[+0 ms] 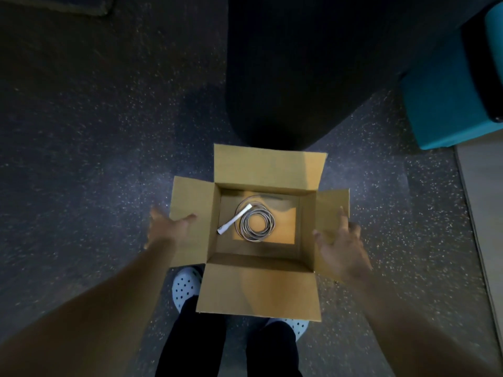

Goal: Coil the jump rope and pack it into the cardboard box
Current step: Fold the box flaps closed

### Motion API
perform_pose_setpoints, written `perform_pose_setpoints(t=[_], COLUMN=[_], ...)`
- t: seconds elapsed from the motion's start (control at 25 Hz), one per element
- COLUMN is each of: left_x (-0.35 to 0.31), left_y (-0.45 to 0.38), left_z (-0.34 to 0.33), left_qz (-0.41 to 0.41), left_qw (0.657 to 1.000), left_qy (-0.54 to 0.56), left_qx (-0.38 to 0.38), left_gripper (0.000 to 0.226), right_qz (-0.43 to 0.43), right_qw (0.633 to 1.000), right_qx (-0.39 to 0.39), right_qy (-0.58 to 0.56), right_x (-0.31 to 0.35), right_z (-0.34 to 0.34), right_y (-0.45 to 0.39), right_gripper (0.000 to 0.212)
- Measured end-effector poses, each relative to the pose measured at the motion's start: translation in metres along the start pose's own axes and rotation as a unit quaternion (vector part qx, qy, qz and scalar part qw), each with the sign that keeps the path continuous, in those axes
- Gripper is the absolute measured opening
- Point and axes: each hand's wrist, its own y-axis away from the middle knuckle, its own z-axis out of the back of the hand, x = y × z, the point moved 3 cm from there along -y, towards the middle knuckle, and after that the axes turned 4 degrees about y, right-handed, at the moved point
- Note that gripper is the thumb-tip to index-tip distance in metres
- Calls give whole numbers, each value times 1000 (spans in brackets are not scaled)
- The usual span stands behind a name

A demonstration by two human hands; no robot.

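The cardboard box [268, 289] stands open on the floor with all its flaps spread outward. On its bottom lies the jump rope [255, 223], wound into a flat coil, with one white handle [234, 219] slanting across the coil's left side. My left hand [168, 229] reaches over the outer edge of the left flap, fingers spread, holding nothing. My right hand [340, 246] is spread over the right flap, fingers apart, also holding nothing.
Dark speckled floor [95, 159] surrounds the box. A large black rounded object [299, 72] rises just behind it. A teal seat [449, 99] is at the upper right, a pale wooden edge [484, 213] along the right. My feet in white perforated shoes [186, 287] stand under the near flap.
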Motion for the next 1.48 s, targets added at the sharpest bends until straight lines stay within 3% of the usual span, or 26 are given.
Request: perform_pose_setpoints(t=[0.08, 0.2, 0.28, 0.4, 0.56, 0.68, 0.76, 0.84, 1.0, 1.24, 1.36, 1.48], left_x=[6, -3, -7, -10, 3, 22, 21, 13, 9, 12, 18, 32], left_y=[4, 30, 37, 23, -21, -33, -31, -18, 13, 35, 61, 77], left_z=[-11, -39, -72, -120, -154, -166, -172, -171, -134, -103, -121, -142], left_qz=[-57, -239, -332, -395, -437, -439, -428, -426, -443, -397, -401, -460], left_qw=[998, 964, 912, 822, 705, 632, 629, 661, 711, 741, 710, 610], left_qy=[6, -66, -173, -363, -543, -636, -647, -614, -531, -485, -457, -517], left_qx=[29, 94, 167, 192, 131, 52, 39, 69, 127, 242, 355, 386], left_gripper=[96, 68, 67, 80, 104, 99, 89, 89, 99, 131, 149, 154], right_qz=[59, 142, 176, 231, 287, 283, 294, 303, 284, 292, 319, 312], right_qw=[998, 989, 980, 950, 901, 852, 833, 848, 897, 887, 872, 863], right_qx=[-10, 13, 31, 24, -13, -23, -21, -10, -56, -62, -90, -171], right_qy=[-14, 32, 91, 209, 323, 439, 467, 435, 334, 352, 361, 359], right_x=[10, 32, 39, 33, 7, -15, -19, -11, 9, 33, 62, 104], right_z=[-15, -43, -68, -105, -143, -161, -164, -155, -114, -83, -68, -38], right_y=[8, 13, 0, -30, -76, -92, -95, -87, -47, -27, -51, -85], right_gripper=[90, 91, 88, 76, 78, 78, 78, 81, 69, 68, 66, 73])
